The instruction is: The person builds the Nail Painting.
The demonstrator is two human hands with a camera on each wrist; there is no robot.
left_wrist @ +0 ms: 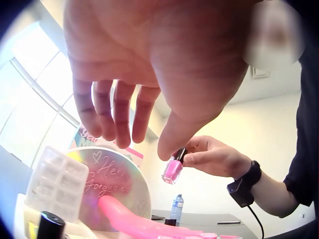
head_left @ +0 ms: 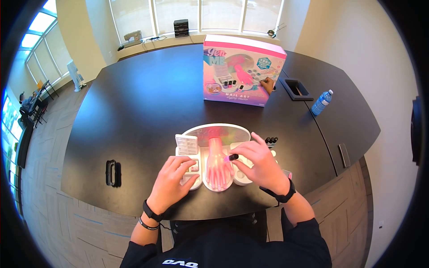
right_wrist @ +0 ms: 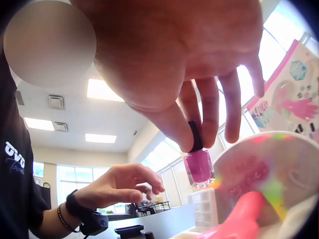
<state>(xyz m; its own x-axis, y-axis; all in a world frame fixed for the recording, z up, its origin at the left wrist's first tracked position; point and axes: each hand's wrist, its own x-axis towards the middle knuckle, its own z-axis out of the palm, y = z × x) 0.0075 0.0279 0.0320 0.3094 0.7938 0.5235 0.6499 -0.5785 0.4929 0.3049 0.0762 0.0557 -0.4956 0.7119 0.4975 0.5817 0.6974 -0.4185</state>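
A pink nail polish bottle (right_wrist: 200, 167) with a black cap is pinched by the cap between thumb and fingers of my right hand (head_left: 259, 164), above the pink model hand (head_left: 217, 167). The model hand lies in a white base before an oval mirror (left_wrist: 110, 184) with writing on it. My left hand (head_left: 172, 183) hovers over the base's left side with fingers relaxed and bent, holding nothing. Beside it a clear compartment tray (left_wrist: 57, 184) stands tilted up. A black cap (left_wrist: 51, 225) shows below my left hand in the left wrist view.
Behind the set stands a tall nail art box (head_left: 241, 71). Several dark-capped bottles (head_left: 271, 141) are right of the mirror. Farther right are a water bottle (head_left: 321, 102) and a table recess (head_left: 296, 90). A black frame-like object (head_left: 111, 173) lies at the left.
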